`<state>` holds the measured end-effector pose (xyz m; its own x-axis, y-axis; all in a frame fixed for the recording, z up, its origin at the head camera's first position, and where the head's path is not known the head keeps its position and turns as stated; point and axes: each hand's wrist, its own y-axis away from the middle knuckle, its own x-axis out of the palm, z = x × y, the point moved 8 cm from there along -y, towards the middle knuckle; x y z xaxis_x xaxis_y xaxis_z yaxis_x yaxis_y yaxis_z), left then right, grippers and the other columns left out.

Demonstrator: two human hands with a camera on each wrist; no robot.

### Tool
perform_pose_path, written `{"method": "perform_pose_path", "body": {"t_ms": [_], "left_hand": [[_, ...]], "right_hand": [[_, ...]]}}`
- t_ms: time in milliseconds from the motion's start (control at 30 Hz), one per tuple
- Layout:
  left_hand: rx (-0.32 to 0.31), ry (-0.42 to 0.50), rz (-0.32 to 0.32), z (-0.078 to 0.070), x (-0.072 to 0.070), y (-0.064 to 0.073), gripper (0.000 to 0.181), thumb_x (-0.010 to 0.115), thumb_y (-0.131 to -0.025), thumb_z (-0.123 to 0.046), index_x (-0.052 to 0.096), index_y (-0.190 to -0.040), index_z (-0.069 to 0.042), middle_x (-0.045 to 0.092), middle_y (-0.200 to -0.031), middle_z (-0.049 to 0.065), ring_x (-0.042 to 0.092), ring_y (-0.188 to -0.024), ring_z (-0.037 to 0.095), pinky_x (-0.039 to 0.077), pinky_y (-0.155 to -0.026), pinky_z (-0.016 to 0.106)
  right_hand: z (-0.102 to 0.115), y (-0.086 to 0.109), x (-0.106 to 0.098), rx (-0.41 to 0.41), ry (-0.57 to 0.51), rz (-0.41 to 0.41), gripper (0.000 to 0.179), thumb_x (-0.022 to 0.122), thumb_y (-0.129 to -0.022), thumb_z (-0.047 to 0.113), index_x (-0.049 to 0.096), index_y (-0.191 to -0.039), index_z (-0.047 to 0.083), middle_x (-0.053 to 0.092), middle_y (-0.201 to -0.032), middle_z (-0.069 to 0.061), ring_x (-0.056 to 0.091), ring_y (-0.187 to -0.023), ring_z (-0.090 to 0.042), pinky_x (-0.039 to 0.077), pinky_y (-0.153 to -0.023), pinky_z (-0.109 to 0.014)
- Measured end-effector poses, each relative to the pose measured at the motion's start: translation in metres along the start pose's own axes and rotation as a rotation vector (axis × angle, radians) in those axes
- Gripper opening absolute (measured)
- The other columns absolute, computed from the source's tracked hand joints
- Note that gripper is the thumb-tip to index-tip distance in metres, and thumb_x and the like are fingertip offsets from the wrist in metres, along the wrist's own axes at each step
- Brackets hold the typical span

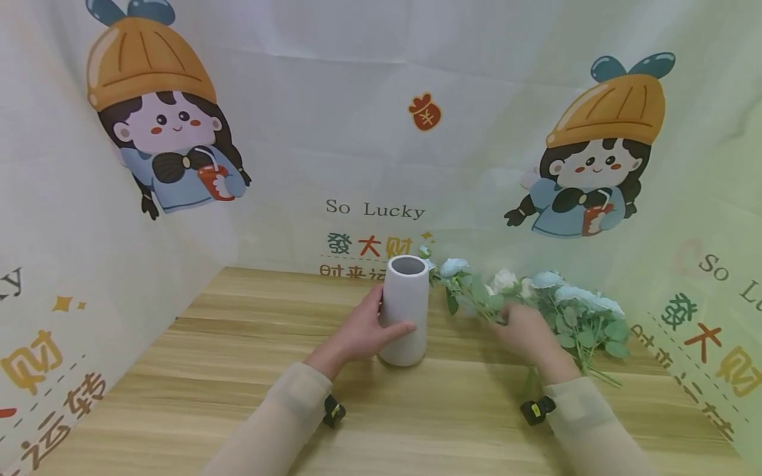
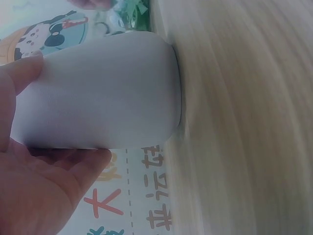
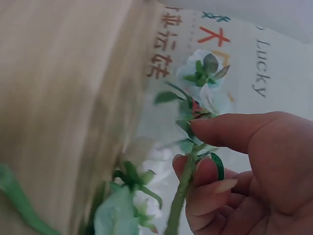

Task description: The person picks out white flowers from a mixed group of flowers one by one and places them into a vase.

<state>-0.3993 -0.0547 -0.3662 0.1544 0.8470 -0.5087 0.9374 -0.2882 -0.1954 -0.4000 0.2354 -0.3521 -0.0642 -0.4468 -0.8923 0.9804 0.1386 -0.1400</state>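
Observation:
A tall white vase [image 1: 407, 301] stands upright on the wooden table. My left hand [image 1: 360, 330] grips it from the left, thumb across its front and fingers behind; the left wrist view shows the vase's plain side [image 2: 102, 93]. To the right, my right hand [image 1: 530, 334] holds a green flower stem [image 3: 180, 203] between its thumb and curled fingers. Pale blue and white blooms with leaves reach from that hand toward the vase, including a blue flower [image 1: 455, 266]. Part of the stem is hidden by the hand in the head view.
More pale blue flowers [image 1: 589, 301] with green leaves lie in a heap at the table's right, their stems [image 1: 604, 377] pointing toward me. A printed cloth [image 1: 286, 132] hangs behind and along both sides of the wooden table [image 1: 238, 350].

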Motion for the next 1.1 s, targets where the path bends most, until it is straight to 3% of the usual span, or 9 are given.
{"method": "perform_pose_path", "body": {"t_ms": [133, 233, 300, 500, 633, 833, 967, 1033, 1100], "left_hand": [[0.006, 0.004, -0.003, -0.001, 0.0, 0.0, 0.093, 0.086, -0.096, -0.039, 0.034, -0.168, -0.011, 0.05, -0.165, 0.019, 0.052, -0.152, 0.041, 0.046, -0.125, 0.065], [0.002, 0.004, -0.002, -0.002, 0.0, 0.001, 0.092, 0.086, -0.096, -0.039, 0.034, -0.167, -0.011, 0.05, -0.165, 0.019, 0.052, -0.152, 0.041, 0.045, -0.125, 0.065], [-0.002, 0.0, -0.002, -0.002, -0.001, 0.001, 0.093, 0.086, -0.096, -0.039, 0.033, -0.168, -0.011, 0.049, -0.166, 0.019, 0.051, -0.153, 0.041, 0.045, -0.126, 0.065], [-0.006, -0.014, -0.004, -0.001, -0.001, 0.002, 0.094, 0.085, -0.096, -0.041, 0.033, -0.168, -0.012, 0.049, -0.167, 0.019, 0.051, -0.153, 0.041, 0.044, -0.126, 0.065], [-0.004, -0.014, -0.005, -0.001, -0.001, 0.001, 0.093, 0.085, -0.097, -0.041, 0.033, -0.168, -0.012, 0.049, -0.166, 0.019, 0.051, -0.153, 0.041, 0.044, -0.126, 0.066], [-0.006, -0.007, 0.0, 0.0, -0.001, 0.001, 0.093, 0.085, -0.097, -0.041, 0.034, -0.168, -0.012, 0.05, -0.166, 0.018, 0.051, -0.153, 0.04, 0.045, -0.126, 0.065], [0.002, 0.001, 0.003, -0.001, 0.0, 0.001, 0.092, 0.085, -0.097, -0.041, 0.034, -0.168, -0.012, 0.049, -0.166, 0.018, 0.051, -0.153, 0.04, 0.045, -0.126, 0.065], [0.005, 0.003, 0.003, -0.001, 0.0, 0.001, 0.092, 0.085, -0.097, -0.041, 0.034, -0.168, -0.011, 0.049, -0.166, 0.018, 0.051, -0.153, 0.04, 0.045, -0.126, 0.065], [0.004, 0.002, 0.001, -0.001, -0.001, 0.001, 0.093, 0.085, -0.097, -0.04, 0.034, -0.168, -0.011, 0.049, -0.166, 0.019, 0.051, -0.153, 0.04, 0.045, -0.126, 0.065]], "right_hand": [[-0.002, -0.002, 0.014, 0.003, 0.024, 0.03, 0.034, 0.072, -0.105, 0.025, 0.059, -0.084, 0.002, 0.052, -0.073, -0.006, 0.05, -0.067, -0.021, 0.046, -0.063, -0.036], [-0.004, -0.001, 0.019, 0.024, 0.039, 0.072, 0.035, 0.073, -0.104, 0.026, 0.068, -0.109, -0.008, 0.072, -0.1, -0.021, 0.069, -0.09, -0.034, 0.061, -0.079, -0.049], [-0.005, 0.0, 0.022, 0.032, 0.022, 0.105, 0.044, 0.074, -0.104, 0.027, 0.068, -0.123, -0.011, 0.076, -0.113, -0.025, 0.074, -0.1, -0.038, 0.064, -0.088, -0.054], [-0.005, 0.004, 0.027, 0.001, -0.152, 0.224, 0.04, 0.069, -0.108, 0.022, 0.066, -0.133, -0.008, 0.076, -0.094, -0.013, 0.071, -0.072, -0.021, 0.065, -0.072, -0.038], [-0.01, 0.003, 0.011, -0.029, -0.108, 0.181, 0.035, 0.063, -0.111, 0.022, 0.069, -0.131, -0.006, 0.078, -0.107, -0.017, 0.072, -0.076, -0.019, 0.064, -0.073, -0.041], [-0.036, 0.003, -0.02, 0.049, 0.042, 0.066, 0.037, 0.056, -0.112, 0.018, 0.068, -0.133, -0.011, 0.072, -0.127, -0.032, 0.074, -0.108, -0.046, 0.063, -0.09, -0.06], [-0.062, -0.001, -0.028, 0.1, 0.128, 0.046, 0.031, 0.056, -0.11, 0.012, 0.069, -0.122, -0.014, 0.073, -0.119, -0.033, 0.072, -0.105, -0.048, 0.063, -0.088, -0.06], [-0.083, -0.009, -0.023, 0.11, 0.171, 0.031, 0.023, 0.056, -0.107, 0.008, 0.068, -0.096, -0.009, 0.069, -0.09, -0.024, 0.066, -0.08, -0.036, 0.06, -0.074, -0.052], [-0.104, -0.019, -0.015, 0.097, 0.212, 0.007, 0.032, 0.054, -0.104, 0.004, 0.057, -0.072, 0.003, 0.053, -0.068, -0.011, 0.049, -0.062, -0.023, 0.051, -0.063, -0.043]]}}
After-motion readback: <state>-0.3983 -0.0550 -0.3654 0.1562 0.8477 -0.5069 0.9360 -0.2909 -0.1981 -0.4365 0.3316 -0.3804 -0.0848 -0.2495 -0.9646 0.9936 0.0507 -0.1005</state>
